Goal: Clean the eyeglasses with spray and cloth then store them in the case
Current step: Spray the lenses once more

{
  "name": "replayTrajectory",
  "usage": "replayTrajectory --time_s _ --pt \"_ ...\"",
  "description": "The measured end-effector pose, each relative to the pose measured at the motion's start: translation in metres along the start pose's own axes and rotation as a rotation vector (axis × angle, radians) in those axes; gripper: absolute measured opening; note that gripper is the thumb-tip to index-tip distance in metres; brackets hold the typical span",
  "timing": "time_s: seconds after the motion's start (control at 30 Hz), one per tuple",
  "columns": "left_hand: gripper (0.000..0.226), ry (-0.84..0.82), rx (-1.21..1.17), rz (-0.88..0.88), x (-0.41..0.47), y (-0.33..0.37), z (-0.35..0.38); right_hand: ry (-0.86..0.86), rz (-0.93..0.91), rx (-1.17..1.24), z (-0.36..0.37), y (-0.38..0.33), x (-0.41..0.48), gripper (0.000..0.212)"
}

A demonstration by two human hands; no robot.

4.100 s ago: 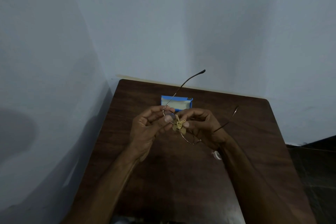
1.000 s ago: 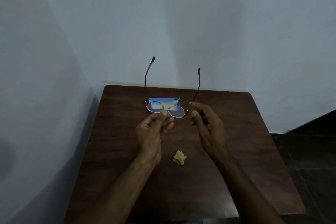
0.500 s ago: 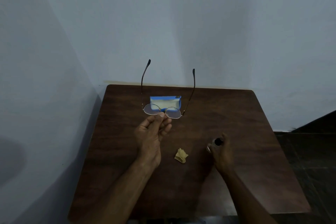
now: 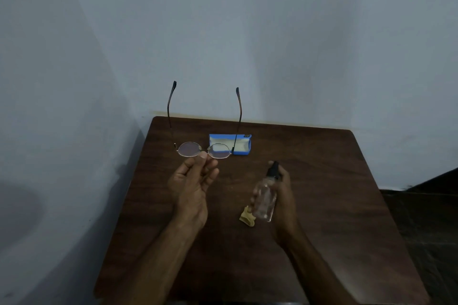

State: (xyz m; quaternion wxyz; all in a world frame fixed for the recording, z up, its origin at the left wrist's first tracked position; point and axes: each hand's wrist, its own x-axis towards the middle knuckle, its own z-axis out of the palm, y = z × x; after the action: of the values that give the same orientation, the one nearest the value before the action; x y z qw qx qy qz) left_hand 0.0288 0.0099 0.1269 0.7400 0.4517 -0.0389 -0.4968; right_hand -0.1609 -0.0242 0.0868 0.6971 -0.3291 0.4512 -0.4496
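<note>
Our left hand (image 4: 192, 188) pinches the eyeglasses (image 4: 203, 150) at the bridge, temples open and pointing away, so both lenses face us and stay free of fingers; behind them the blue case (image 4: 244, 147) lies open on the counter (image 4: 334, 205), ready for storing, we judge; lower down the crumpled yellow cloth (image 4: 246, 216) rests within reach; our right hand (image 4: 282, 195) is wrapped around the clear spray bottle (image 4: 265, 200), nozzle tilted toward the lenses.

Blue case (image 4: 230, 145) near back edge, cloth (image 4: 247, 216) mid-table, bare table (image 4: 347, 193) right, walls behind and left
</note>
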Motion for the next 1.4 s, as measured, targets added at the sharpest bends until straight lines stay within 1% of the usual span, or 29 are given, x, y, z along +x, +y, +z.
replayTrajectory --time_s 0.1,0.2,0.33,0.4,0.47,0.53,0.67,0.8,0.83,0.9,0.97,1.17,1.23,1.3,1.4 --pt "0.008 0.028 0.026 0.019 0.001 0.000 -0.002 -0.106 0.161 0.264 0.026 -0.009 -0.010 0.062" --pt "0.009 0.039 0.036 0.036 0.000 -0.002 -0.004 -0.245 0.164 0.432 0.041 -0.016 -0.017 0.057" --pt "0.010 0.050 0.045 0.047 -0.003 -0.008 -0.005 -0.383 0.152 0.512 0.048 -0.022 -0.022 0.058" --pt "0.008 0.052 0.047 0.060 -0.005 -0.010 -0.004 -0.412 0.175 0.551 0.051 -0.025 -0.023 0.059" --pt "0.008 0.053 0.060 0.075 -0.005 -0.011 -0.003 -0.426 0.183 0.522 0.054 -0.027 -0.024 0.057" --pt "0.007 0.054 0.066 0.083 -0.006 -0.011 -0.003 -0.393 0.167 0.428 0.058 -0.026 -0.023 0.052" --pt "0.007 0.067 0.061 0.082 -0.005 -0.012 -0.001 -0.240 0.151 0.242 0.066 -0.018 -0.019 0.049" --pt "0.009 0.072 0.069 0.081 -0.006 -0.016 -0.001 -0.112 0.172 0.167 0.069 -0.012 -0.016 0.054" --pt "0.010 0.076 0.073 0.081 -0.006 -0.016 -0.002 -0.095 0.171 0.166 0.069 -0.011 -0.016 0.051" --pt "0.011 0.082 0.079 0.079 -0.006 -0.017 -0.004 -0.081 0.176 0.175 0.071 -0.008 -0.016 0.043" --pt "0.012 0.086 0.082 0.072 -0.005 -0.018 -0.005 -0.101 0.169 0.205 0.073 -0.006 -0.017 0.041" --pt "0.019 0.092 0.085 0.065 -0.005 -0.018 -0.006 -0.125 0.166 0.236 0.079 -0.008 -0.020 0.044" --pt "0.015 0.088 0.083 0.067 -0.005 -0.017 -0.005 -0.122 0.169 0.260 0.082 -0.009 -0.020 0.047" --pt "0.009 0.086 0.079 0.065 -0.005 -0.017 -0.005 -0.132 0.159 0.295 0.084 -0.012 -0.019 0.053" --pt "0.007 0.094 0.075 0.063 -0.004 -0.016 -0.008 -0.129 0.156 0.304 0.087 -0.013 -0.018 0.056"
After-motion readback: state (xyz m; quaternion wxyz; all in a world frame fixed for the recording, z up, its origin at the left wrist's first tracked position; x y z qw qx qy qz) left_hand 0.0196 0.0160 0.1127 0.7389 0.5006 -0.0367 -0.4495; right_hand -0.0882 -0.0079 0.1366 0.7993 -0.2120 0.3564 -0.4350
